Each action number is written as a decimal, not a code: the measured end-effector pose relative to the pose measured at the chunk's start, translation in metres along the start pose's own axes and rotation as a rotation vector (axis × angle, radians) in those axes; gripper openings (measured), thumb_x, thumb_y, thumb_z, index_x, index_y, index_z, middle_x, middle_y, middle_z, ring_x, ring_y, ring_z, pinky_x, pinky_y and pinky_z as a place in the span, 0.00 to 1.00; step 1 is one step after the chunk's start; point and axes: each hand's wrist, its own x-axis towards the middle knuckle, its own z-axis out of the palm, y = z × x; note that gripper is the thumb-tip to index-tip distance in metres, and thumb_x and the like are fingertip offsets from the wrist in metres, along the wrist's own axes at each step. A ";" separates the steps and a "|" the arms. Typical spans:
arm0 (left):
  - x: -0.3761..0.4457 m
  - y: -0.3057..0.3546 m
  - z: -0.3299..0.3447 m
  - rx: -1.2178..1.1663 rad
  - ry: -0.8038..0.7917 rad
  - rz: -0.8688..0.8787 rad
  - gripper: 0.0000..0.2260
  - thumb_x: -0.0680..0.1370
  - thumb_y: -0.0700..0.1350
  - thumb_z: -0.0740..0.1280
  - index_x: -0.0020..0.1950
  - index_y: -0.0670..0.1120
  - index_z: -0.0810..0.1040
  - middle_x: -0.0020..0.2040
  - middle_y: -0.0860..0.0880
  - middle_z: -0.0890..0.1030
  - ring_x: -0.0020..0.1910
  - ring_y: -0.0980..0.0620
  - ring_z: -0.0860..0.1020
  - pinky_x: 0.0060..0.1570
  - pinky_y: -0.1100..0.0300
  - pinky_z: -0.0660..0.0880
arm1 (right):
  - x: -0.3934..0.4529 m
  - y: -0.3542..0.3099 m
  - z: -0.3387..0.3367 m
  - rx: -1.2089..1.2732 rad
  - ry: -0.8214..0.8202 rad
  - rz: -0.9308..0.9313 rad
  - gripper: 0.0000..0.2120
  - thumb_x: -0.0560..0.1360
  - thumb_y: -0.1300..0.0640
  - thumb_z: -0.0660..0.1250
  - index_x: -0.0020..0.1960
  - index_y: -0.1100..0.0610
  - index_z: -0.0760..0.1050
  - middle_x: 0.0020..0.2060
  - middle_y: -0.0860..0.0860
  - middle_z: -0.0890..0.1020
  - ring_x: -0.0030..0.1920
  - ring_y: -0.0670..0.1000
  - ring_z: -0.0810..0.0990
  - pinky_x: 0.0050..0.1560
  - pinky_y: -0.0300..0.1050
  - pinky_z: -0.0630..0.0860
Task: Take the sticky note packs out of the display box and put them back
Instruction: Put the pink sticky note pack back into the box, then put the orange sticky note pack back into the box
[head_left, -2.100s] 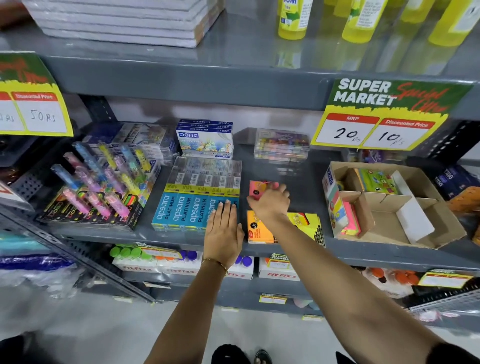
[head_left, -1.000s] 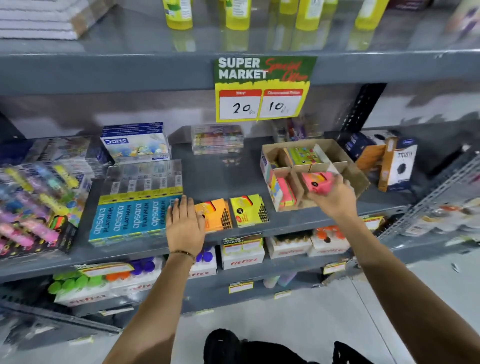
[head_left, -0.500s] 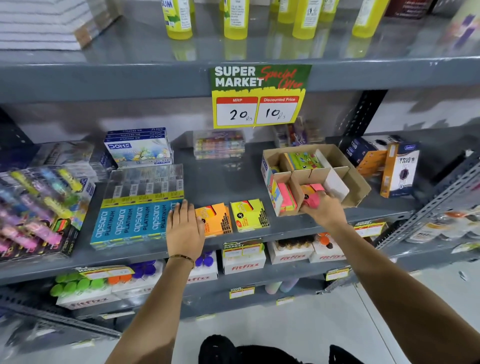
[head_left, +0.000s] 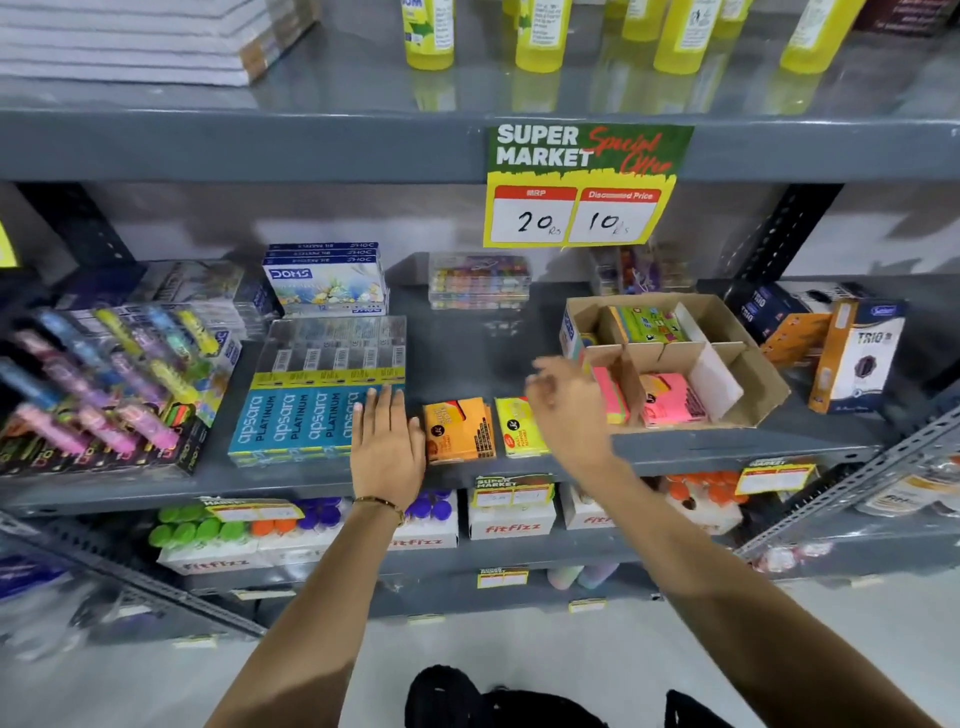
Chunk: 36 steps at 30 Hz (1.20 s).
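A brown cardboard display box (head_left: 748, 358) stands on the grey shelf at the right. A pink sticky note pack (head_left: 670, 400) lies in its front compartment, a pink and green pack (head_left: 610, 395) stands in the one to its left, and a green pack (head_left: 649, 325) lies at the back. An orange pack (head_left: 457, 431) and a yellow pack (head_left: 519, 428) lie on the shelf to the left of the box. My right hand (head_left: 566, 410) hovers blurred over the yellow pack, fingers apart, holding nothing. My left hand (head_left: 387, 447) rests flat on the shelf beside the orange pack.
Blue apsara pencil boxes (head_left: 306, 415) lie under my left fingertips. Highlighter packs (head_left: 104, 389) fill the left. Orange and navy TRIO boxes (head_left: 852, 353) stand right of the display box. A price sign (head_left: 582, 187) hangs from the shelf above. Fitfizz boxes (head_left: 511, 514) sit below.
My right hand carried a pink pack from the shelf to the display box, set it in the front compartment, let go and swung back left. My left hand stayed put.
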 end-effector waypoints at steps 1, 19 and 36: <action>-0.002 -0.004 -0.001 0.011 -0.010 -0.013 0.24 0.78 0.46 0.48 0.64 0.34 0.70 0.63 0.35 0.74 0.66 0.37 0.68 0.68 0.44 0.57 | -0.005 -0.011 0.016 -0.018 -0.099 -0.023 0.14 0.77 0.57 0.63 0.60 0.60 0.75 0.51 0.58 0.82 0.49 0.56 0.82 0.50 0.44 0.75; -0.016 -0.025 -0.002 0.077 -0.114 0.003 0.27 0.78 0.50 0.43 0.69 0.35 0.64 0.69 0.37 0.68 0.70 0.40 0.62 0.69 0.49 0.49 | -0.020 -0.047 0.106 -0.586 -0.502 0.092 0.40 0.74 0.39 0.60 0.73 0.66 0.53 0.68 0.69 0.65 0.66 0.67 0.66 0.67 0.56 0.68; 0.002 0.053 0.025 -0.048 -0.136 0.177 0.25 0.78 0.49 0.48 0.65 0.33 0.70 0.65 0.35 0.72 0.67 0.38 0.67 0.67 0.44 0.55 | 0.004 0.033 -0.067 -0.124 0.071 0.191 0.36 0.60 0.39 0.65 0.60 0.62 0.72 0.55 0.62 0.78 0.58 0.62 0.73 0.56 0.52 0.71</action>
